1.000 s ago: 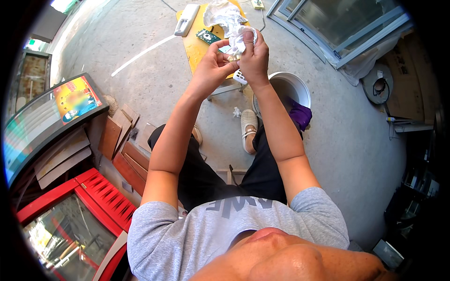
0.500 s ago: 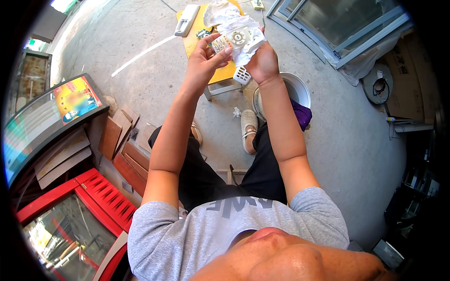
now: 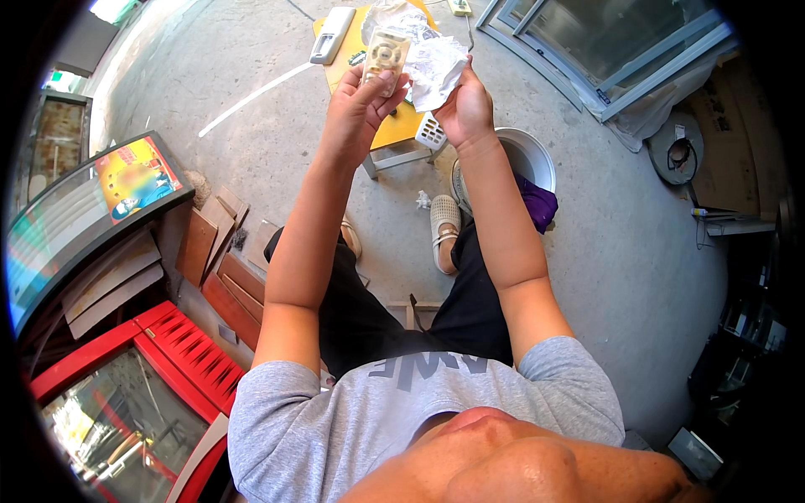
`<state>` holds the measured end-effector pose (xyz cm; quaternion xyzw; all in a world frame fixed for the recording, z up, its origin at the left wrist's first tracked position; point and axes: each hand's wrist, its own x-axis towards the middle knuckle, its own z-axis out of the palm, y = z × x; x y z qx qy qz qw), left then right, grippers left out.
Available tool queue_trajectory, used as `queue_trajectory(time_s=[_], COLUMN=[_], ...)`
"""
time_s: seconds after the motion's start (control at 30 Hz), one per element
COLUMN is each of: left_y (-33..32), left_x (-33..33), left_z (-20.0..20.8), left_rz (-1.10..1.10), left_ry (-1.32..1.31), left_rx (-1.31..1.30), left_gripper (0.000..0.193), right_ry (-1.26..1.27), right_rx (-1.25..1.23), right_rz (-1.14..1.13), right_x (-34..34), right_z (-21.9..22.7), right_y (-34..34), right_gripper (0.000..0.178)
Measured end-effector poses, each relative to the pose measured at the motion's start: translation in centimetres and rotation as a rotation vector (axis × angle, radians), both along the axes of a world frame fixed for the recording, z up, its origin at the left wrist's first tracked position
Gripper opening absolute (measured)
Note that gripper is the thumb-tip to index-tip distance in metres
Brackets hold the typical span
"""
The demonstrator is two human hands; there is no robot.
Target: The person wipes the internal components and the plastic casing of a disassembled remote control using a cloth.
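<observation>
My left hand [image 3: 369,102] is closed on a rubber remote-control keypad [image 3: 386,52], thumb across its lower part. The keypad looks tan and translucent, with a ring of buttons near its top. In my right hand [image 3: 465,105] is a crumpled white tissue [image 3: 435,69], just right of the keypad and apart from it. Both hands are raised over a yellow-topped stool [image 3: 394,132]. A white remote-control casing [image 3: 333,35] lies at the stool's left edge. Part of a green circuit board [image 3: 358,58] shows behind my left fingers. A white piece with rectangular holes [image 3: 431,132] shows below my right hand.
More crumpled white tissue [image 3: 394,13] lies at the stool's far end. A metal bucket [image 3: 530,155] with purple cloth [image 3: 537,204] stands by my right foot. Wood boards [image 3: 231,306] and a red-framed cabinet [image 3: 172,356] are at left; a metal-framed window [image 3: 604,50] leans far right.
My left hand has lifted the keypad away from the tissue, leftward, and turned it more upright. The tissue stays in my right hand, now bunched up.
</observation>
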<state>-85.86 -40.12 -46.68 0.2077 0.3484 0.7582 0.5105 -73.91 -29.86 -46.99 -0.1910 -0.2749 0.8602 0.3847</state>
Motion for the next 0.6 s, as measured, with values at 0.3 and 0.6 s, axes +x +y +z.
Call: queue_trajectory(time_s=[0.3,0.6], left_y=[0.3,-0.1], left_x=[2.4,0.6], left_z=[-0.9,-0.5], left_rz=[0.154,0.120], left_ry=[0.284,0.759], left_rx=[-0.012,-0.177], left_gripper=[0.033,0.038], right_ry=[-0.170,-0.447], right_rx=[0.413,0.938], right_rz=[-0.046,-0.350], right_x=[-1.6,-1.2], right_z=[-0.1,-0.9], right_y=[-3.3,-1.2], right_gripper=[0.043,0.031])
